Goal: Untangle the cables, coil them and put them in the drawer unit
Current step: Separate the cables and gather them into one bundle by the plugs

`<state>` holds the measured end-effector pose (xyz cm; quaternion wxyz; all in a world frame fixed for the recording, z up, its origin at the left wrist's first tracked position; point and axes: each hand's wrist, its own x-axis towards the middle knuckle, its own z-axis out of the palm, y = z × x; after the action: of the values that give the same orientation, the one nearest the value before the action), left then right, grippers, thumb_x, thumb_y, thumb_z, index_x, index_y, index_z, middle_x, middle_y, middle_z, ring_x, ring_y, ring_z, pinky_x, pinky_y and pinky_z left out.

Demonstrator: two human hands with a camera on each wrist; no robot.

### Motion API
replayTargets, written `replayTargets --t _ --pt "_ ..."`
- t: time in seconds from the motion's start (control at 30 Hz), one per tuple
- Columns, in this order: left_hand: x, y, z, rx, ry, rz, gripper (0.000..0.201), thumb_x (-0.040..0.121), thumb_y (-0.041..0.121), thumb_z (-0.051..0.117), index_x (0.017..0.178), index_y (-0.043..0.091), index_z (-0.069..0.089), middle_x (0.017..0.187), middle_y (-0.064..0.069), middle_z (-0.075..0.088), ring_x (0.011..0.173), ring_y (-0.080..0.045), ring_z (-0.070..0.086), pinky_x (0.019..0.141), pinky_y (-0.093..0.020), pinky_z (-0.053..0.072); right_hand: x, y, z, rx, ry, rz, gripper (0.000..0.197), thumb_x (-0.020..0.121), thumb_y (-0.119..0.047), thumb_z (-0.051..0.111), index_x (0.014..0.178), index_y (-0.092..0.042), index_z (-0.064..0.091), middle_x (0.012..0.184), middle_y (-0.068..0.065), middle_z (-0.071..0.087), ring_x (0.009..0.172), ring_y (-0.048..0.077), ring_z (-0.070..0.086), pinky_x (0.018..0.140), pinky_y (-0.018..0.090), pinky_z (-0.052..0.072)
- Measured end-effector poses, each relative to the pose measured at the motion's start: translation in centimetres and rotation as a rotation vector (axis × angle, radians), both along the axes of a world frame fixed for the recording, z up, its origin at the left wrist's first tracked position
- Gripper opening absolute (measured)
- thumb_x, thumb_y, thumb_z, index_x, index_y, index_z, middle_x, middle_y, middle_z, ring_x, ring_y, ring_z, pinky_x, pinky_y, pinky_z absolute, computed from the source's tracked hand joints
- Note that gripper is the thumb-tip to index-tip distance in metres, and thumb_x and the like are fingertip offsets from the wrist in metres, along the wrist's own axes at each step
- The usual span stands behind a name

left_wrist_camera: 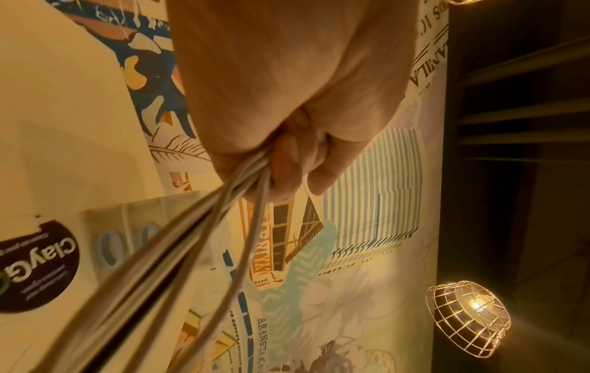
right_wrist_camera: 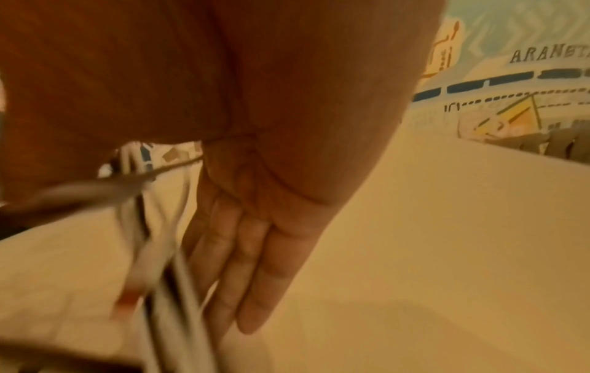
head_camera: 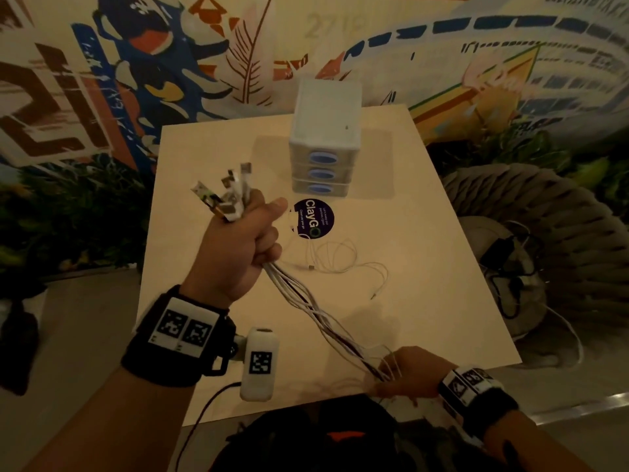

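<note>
My left hand [head_camera: 258, 240] is raised over the table and grips a bundle of white and dark cables [head_camera: 306, 301]; several USB plugs [head_camera: 226, 195] stick up out of the fist. The left wrist view shows the fist [left_wrist_camera: 287, 166] closed round the strands [left_wrist_camera: 179, 252]. The bundle runs down to my right hand [head_camera: 394, 373] at the table's front edge. There the fingers [right_wrist_camera: 255, 277] lie straight, with the blurred cables [right_wrist_camera: 172, 290] passing alongside them. A loose thin white cable [head_camera: 340, 264] lies on the table. The white drawer unit [head_camera: 323, 141] stands at the back, its three blue-handled drawers closed.
The pale square table [head_camera: 425, 233] carries a round dark ClayGo sticker [head_camera: 313, 218]. A woven seat [head_camera: 544, 216] to the right holds a black charger and cord [head_camera: 500, 257]. A dark bag [head_camera: 323, 437] sits by the front edge. A painted wall stands behind.
</note>
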<state>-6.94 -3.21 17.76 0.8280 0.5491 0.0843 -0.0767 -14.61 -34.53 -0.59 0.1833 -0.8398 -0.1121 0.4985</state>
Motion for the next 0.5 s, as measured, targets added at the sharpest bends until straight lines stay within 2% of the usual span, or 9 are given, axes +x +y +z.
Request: replayTargets --t 0.07,0.13,0.17,0.23,0.33,0.4,0.47,0.5 --pt "-0.4 -0.7 -0.4 0.013 0.023 -0.03 0.055 0.096 0.008 0.062 0.071 0.024 0.015 0.06 0.002 0.01 0.042 -0.009 0.016 0.043 -0.023 0.023 1.4 -0.5 2.2 0.015 -0.044 -0.016 0.072 0.064 -0.085 0.068 0.111 -0.031 0.073 0.102 -0.016 0.072 0.094 -0.002 0.065 0.084 0.019 0.052" --pt "-0.8 -1.4 -0.5 0.047 0.046 -0.058 0.051 0.099 0.004 0.058 0.069 0.025 0.023 0.061 0.0 0.011 0.043 -0.01 0.017 0.043 -0.023 0.025 3.7 -0.9 5.3 0.039 -0.105 -0.034 0.092 0.056 -0.094 0.062 0.126 -0.035 0.066 0.113 -0.019 0.071 0.101 -0.005 0.064 0.095 0.023 0.052" --pt "-0.9 -1.7 -0.5 0.058 0.055 -0.072 0.049 0.099 0.003 0.057 0.068 0.025 0.027 0.064 -0.004 0.009 0.044 -0.01 0.018 0.044 -0.023 0.026 5.0 -0.7 7.3 0.053 -0.148 -0.039 0.095 0.055 -0.097 0.058 0.129 -0.038 0.062 0.115 -0.019 0.07 0.101 -0.006 0.064 0.097 0.026 0.053" --pt "-1.1 -2.3 -0.4 0.077 0.064 -0.103 0.048 0.1 0.002 0.056 0.07 0.024 0.026 0.07 -0.009 0.006 0.046 -0.012 0.017 0.044 -0.023 0.026 7.4 0.1 11.7 0.13 -0.297 -0.055 0.089 0.062 -0.092 0.055 0.135 -0.042 0.055 0.121 -0.018 0.067 0.102 -0.006 0.064 0.097 0.03 0.055" --pt "-1.5 -3.0 0.1 0.093 0.085 -0.144 0.048 0.101 0.006 0.056 0.073 0.022 0.02 0.066 -0.006 0.009 0.051 -0.016 0.012 0.048 -0.028 0.019 10.1 3.2 18.6 0.393 -0.615 -0.1 0.079 0.075 -0.077 0.06 0.144 -0.042 0.045 0.13 -0.022 0.059 0.113 -0.007 0.058 0.099 0.03 0.053" --pt "-1.7 -3.4 0.6 0.1 0.085 -0.175 0.041 0.101 0.008 0.056 0.069 0.021 0.033 0.062 -0.002 0.015 0.053 -0.017 0.011 0.052 -0.033 0.015 11.2 6.0 22.3 0.603 -0.752 -0.066 0.082 0.08 -0.07 0.065 0.15 -0.036 0.039 0.14 -0.017 0.054 0.124 -0.003 0.053 0.103 0.029 0.05" --pt "-1.8 -3.6 0.8 0.133 0.07 -0.188 0.033 0.104 0.005 0.05 0.073 0.017 0.05 0.061 -0.001 0.02 0.052 -0.014 0.016 0.053 -0.032 0.018 11.9 9.1 24.3 0.736 -0.745 0.013 0.088 0.08 -0.064 0.071 0.153 -0.033 0.034 0.146 -0.011 0.05 0.131 0.001 0.05 0.107 0.03 0.047" --pt "-2.0 -3.8 0.7 0.148 0.045 -0.205 0.03 0.105 0.005 0.045 0.077 0.014 0.051 0.061 0.0 0.023 0.051 -0.012 0.02 0.053 -0.03 0.021 12.1 10.7 24.7 0.756 -0.701 0.044 0.089 0.08 -0.061 0.074 0.154 -0.034 0.032 0.147 -0.011 0.049 0.131 0.0 0.049 0.107 0.029 0.047"
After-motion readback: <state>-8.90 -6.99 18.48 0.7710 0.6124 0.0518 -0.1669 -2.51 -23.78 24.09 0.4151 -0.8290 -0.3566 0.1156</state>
